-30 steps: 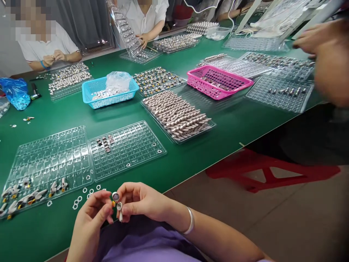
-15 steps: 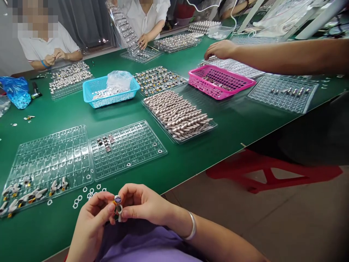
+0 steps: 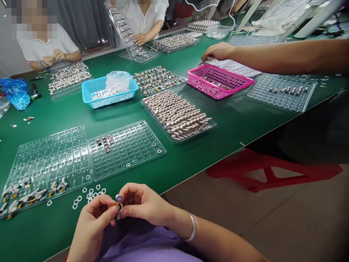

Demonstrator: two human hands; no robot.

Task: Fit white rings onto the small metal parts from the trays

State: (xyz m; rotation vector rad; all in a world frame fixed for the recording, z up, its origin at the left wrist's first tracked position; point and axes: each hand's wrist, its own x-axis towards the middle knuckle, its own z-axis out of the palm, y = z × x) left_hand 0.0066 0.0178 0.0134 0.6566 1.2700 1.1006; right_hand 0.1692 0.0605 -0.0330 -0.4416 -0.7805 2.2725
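Observation:
My left hand (image 3: 94,220) and my right hand (image 3: 149,205) meet in front of my lap, thumbs and forefingers pinching a small white earbud (image 3: 119,206). Its shell is open, with a round part standing up at the top and a bit of yellow-orange between. Fingertips hide much of it. Just beyond my left hand lie several white rings (image 3: 79,198) on the green table. A clear tray (image 3: 54,145) holds several earbud pieces (image 3: 35,195) along its near rows. The adjoining clear tray (image 3: 133,142) carries a few small dark round parts (image 3: 105,142).
Farther in stand a tray of pale stemmed earbud shells (image 3: 176,114), a blue basket (image 3: 109,98) and a pink basket (image 3: 218,85). A co-worker's arm (image 3: 272,56) reaches in from the right. Two people sit across the table. A red stool (image 3: 272,171) stands below the table edge.
The earbud has turned slightly between my fingers, and its round part now stands a little higher and farther right. My hands have hardly moved.

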